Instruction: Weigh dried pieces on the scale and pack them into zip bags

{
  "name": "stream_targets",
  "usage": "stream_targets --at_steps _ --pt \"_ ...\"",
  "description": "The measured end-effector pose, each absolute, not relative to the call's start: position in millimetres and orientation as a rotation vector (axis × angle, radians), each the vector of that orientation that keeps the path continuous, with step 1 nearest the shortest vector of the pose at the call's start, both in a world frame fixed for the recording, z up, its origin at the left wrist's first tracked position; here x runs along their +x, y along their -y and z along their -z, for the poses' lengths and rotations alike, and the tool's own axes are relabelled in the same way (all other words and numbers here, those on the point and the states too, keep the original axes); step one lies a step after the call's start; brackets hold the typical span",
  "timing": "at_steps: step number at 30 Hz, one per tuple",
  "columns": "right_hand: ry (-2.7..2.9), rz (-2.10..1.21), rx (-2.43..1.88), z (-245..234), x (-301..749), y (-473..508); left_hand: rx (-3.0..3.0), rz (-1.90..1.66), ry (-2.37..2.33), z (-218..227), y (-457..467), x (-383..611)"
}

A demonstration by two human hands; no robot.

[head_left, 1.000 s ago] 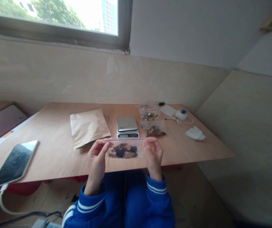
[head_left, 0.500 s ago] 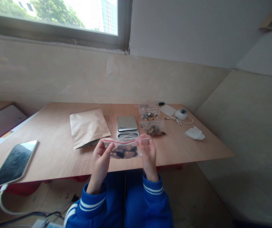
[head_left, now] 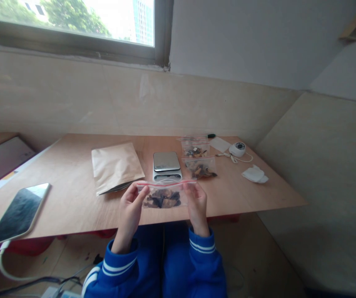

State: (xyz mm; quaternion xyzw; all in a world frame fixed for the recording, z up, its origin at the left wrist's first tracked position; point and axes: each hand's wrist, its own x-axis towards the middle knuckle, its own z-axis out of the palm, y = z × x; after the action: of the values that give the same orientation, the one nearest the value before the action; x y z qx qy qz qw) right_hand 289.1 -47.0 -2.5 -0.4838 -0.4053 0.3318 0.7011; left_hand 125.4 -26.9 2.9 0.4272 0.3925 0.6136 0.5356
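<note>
Both hands hold up a small clear zip bag (head_left: 164, 195) with a red seal strip and dark dried pieces inside, just above the near edge of the wooden table (head_left: 72, 194). My left hand (head_left: 130, 209) pinches the bag's left end and my right hand (head_left: 197, 202) pinches its right end. Right behind the bag stands a small digital scale (head_left: 166, 162) with a bare steel platform.
A brown paper pouch (head_left: 115, 165) lies left of the scale. Two more filled zip bags (head_left: 200, 167) (head_left: 194, 149) lie to its right, with a small white round device (head_left: 238, 149), a cable and a white folded cloth (head_left: 255, 174) beyond. A phone (head_left: 19, 213) rests at the left edge.
The bag rose slightly and its top sagged as my hands drew together, then the seal strip was pulled straight again. The hands now sit a little closer than a second ago.
</note>
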Motion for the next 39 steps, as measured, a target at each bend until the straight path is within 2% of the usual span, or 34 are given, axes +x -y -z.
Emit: stream_targets --at_steps 24,31,39 --pt "0.798 -0.753 -1.048 0.8 286.0 47.2 1.083 -1.563 -1.117 -3.1 27.8 119.7" --pt "0.788 -0.812 -1.015 4.6 287.2 47.2 1.142 -1.413 -1.065 -3.4 26.7 121.3" --pt "0.895 -0.804 -0.976 5.2 286.2 46.6 1.145 -1.411 -1.037 3.5 23.1 120.6"
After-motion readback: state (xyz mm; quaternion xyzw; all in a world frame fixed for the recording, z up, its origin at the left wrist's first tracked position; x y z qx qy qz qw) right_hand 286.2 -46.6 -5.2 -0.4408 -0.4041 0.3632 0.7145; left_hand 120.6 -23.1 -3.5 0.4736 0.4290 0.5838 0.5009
